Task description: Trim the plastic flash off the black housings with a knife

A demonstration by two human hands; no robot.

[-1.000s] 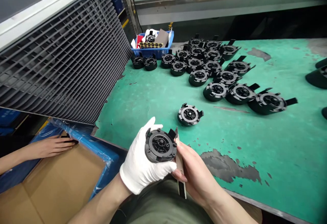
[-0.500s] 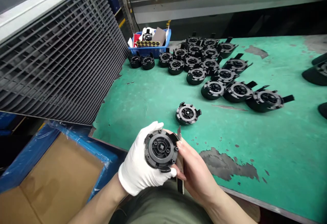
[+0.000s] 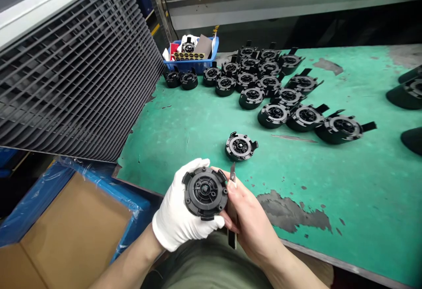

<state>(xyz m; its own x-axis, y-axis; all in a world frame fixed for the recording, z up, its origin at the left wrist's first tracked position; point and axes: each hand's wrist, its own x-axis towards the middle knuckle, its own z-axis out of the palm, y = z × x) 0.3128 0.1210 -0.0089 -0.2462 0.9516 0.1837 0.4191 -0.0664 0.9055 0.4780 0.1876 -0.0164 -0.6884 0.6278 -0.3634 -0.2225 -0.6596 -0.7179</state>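
My left hand, in a white glove, grips a round black plastic part by its side, its ribbed face turned up. My bare right hand is wrapped round a knife with its blade pointing away from me; its fingertips are at the right edge of the held part. Just beyond my hands, a similar round part lies alone on the green table mat. Farther back stand several more black parts in a cluster.
A blue basket with papers and a black part stands at the back. On the left are a dark slatted rack and, below it, an open cardboard box with blue edges. More black parts stand far right.
The held part has turned slightly in my left hand, with its tabs in new positions. The whole view has shifted a little.
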